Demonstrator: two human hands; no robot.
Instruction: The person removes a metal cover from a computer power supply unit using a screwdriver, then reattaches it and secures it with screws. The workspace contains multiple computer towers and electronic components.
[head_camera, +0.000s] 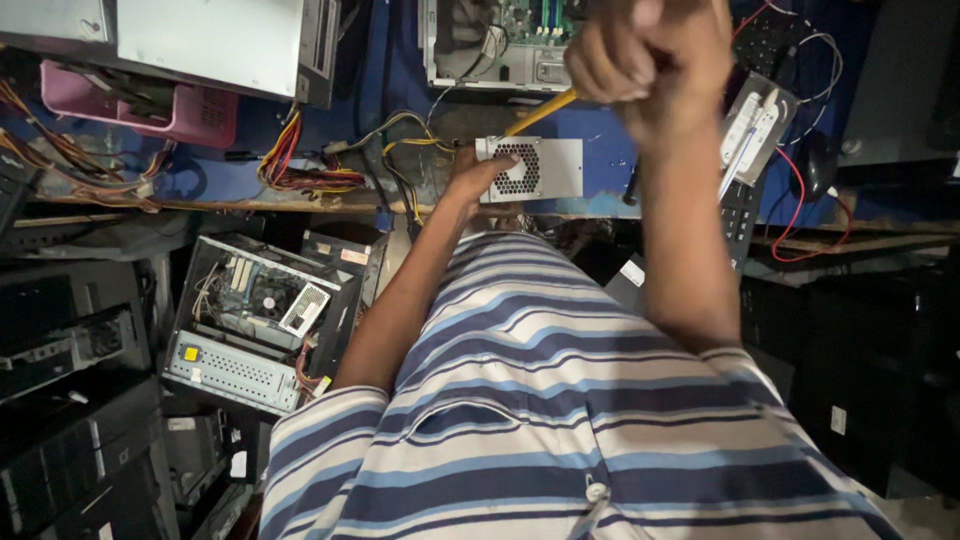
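Room: dim, cluttered workshop; dark computer cases stacked on both sides.
Surface (400, 85): blue top with a worn wooden front edge, strewn with cable bundles.
Power supply unit (530, 169): small grey metal box, rectangular, with a round perforated fan grille; it lies on the surface near the front edge, just ahead of the person's striped shirt.
Left hand (476, 174): fingers spread against the left end of the power supply unit, bracing it.
Right hand (650, 50): closed in a fist around a screwdriver (541, 111), raised close to the camera.
Screwdriver: yellow shaft, angled down toward the top of the unit; contact cannot be told.
Nearby: open desktop case (262, 318) with exposed board below the surface; pink plastic tray (190, 115); black keyboard (742, 205); red, yellow and black wires.
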